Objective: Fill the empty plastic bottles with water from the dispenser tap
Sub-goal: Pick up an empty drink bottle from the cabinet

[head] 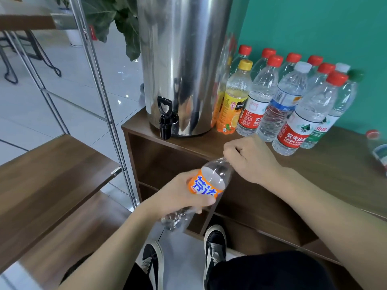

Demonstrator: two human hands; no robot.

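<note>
Fingers of the left hand grip the orange-labelled bottle held below the cabinet edge, neck slanting up-right into the closed right hand, which hides its cap.

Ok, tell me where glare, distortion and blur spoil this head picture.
Head view: bright reflections streak the steel dispenser and glare washes the floor tiles; wide-angle distortion bends the metal rack poles and leans the row of bottles; the bottle the left hand holds looks slightly soft.

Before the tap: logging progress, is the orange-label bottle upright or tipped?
Tipped: the orange-label bottle slants, neck up toward the right hand.
</note>
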